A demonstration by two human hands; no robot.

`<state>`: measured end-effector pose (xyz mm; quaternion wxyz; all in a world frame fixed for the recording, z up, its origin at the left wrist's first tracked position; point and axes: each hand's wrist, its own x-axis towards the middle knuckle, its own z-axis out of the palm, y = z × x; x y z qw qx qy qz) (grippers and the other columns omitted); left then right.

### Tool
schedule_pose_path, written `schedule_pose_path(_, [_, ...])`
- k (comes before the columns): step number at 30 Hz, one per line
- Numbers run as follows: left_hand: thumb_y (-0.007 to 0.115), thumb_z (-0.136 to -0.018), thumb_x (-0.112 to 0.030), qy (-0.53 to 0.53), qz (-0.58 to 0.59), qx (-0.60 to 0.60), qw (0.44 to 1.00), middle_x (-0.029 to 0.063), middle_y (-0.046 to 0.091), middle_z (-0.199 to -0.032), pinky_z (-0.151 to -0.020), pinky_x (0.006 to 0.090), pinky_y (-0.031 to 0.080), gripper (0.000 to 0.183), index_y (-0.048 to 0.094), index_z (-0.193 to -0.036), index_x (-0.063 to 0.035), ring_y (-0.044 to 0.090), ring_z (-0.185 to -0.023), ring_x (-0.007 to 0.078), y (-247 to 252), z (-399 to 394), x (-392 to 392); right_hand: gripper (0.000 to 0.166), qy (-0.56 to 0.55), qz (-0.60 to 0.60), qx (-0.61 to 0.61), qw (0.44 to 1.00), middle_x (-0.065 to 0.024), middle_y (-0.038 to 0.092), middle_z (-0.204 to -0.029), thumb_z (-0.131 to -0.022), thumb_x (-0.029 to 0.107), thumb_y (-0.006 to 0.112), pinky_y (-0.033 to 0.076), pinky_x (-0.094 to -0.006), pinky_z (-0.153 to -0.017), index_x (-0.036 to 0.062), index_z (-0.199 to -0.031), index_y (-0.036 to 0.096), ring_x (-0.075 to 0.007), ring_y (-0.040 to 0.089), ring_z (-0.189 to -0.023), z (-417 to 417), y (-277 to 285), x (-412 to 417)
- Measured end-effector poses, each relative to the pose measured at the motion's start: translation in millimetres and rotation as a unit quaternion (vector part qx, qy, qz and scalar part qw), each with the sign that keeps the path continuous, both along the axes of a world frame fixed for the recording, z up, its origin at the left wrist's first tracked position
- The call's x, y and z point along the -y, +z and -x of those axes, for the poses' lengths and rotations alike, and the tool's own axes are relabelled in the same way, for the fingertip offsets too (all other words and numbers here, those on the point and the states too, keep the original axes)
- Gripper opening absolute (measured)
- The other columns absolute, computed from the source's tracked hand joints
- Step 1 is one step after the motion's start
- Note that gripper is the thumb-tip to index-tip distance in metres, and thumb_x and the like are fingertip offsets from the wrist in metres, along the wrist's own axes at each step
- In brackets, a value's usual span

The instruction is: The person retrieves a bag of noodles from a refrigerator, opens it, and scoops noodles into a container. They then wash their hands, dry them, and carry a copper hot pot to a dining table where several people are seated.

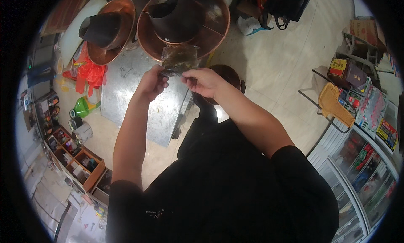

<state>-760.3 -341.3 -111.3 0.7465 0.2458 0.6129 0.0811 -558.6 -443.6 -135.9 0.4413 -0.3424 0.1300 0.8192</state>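
Between my two hands is a clear plastic packet (179,59) with dark greenish-brown contents; what they are I cannot tell. My left hand (153,82) pinches its lower left corner, and my right hand (203,82) grips the lower right one. Just beyond the packet sits a large copper hot pot (217,31) with a tall dark chimney (176,22). The packet's upper edge overlaps the pot's near rim in the view. A second copper hot pot (102,52), also with a chimney, stands to the left. Under my hands lies a metal-topped table (126,91).
Left of the table are red plastic bags (91,72) and a green plastic jug (83,107). A round dark stool or pot (225,75) is near my right forearm. Wooden drawers (79,167) line the left; a glass-door fridge (356,180) and a tan chair (334,101) stand right.
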Motion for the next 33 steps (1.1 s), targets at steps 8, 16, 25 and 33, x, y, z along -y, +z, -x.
schedule_pose_path(8, [0.052, -0.092, -0.016, 0.030, 0.034, 0.052, 0.998, 0.0052, 0.060, -0.079, -0.047, 0.0158, 0.042, 0.013, 0.053, -0.090, -0.0030, 0.057, -0.066, 0.0132, 11, -4, 3, 0.022, 0.059, 0.019, -0.041, 0.997, -0.0116, 0.068, -0.101, -0.089, 0.005, 0.069, 0.054, -0.0185, -0.070, -0.0033, -0.108, 0.065, -0.0142, 0.064, -0.088, 4, -4, -1])
schedule_pose_path(16, [0.064, -0.093, -0.015, 0.045, 0.066, 0.081, 0.994, 0.0030, 0.064, -0.081, -0.048, 0.0146, 0.042, 0.016, 0.063, -0.099, -0.0008, 0.057, -0.065, 0.0093, 17, 3, 12, 0.012, 0.049, 0.039, -0.064, 0.996, -0.0081, 0.070, -0.093, -0.090, 0.006, 0.068, 0.056, -0.0165, -0.067, -0.0020, -0.099, 0.069, -0.0114, 0.068, -0.083, 6, 4, -16])
schedule_pose_path(25, [0.056, -0.097, -0.022, 0.130, 0.052, 0.115, 0.983, -0.0006, 0.051, -0.059, -0.041, 0.0193, 0.034, 0.023, 0.057, -0.078, -0.0081, 0.041, -0.044, 0.0092, 4, 9, 21, 0.026, 0.058, 0.068, -0.001, 0.996, -0.0135, 0.070, -0.104, -0.096, 0.019, 0.059, 0.056, -0.0235, -0.065, -0.0026, -0.112, 0.062, -0.0188, 0.068, -0.083, -6, 8, -18])
schedule_pose_path(33, [0.054, -0.099, -0.031, 0.114, 0.005, 0.206, 0.972, -0.0003, 0.054, -0.066, -0.044, 0.0197, 0.034, 0.026, 0.057, -0.084, -0.0099, 0.044, -0.049, 0.0089, 1, 7, 23, 0.021, 0.057, 0.004, 0.062, 0.996, -0.0083, 0.069, -0.098, -0.096, 0.024, 0.058, 0.051, -0.0261, -0.063, 0.0062, -0.107, 0.062, -0.0154, 0.065, -0.079, -18, 3, -15])
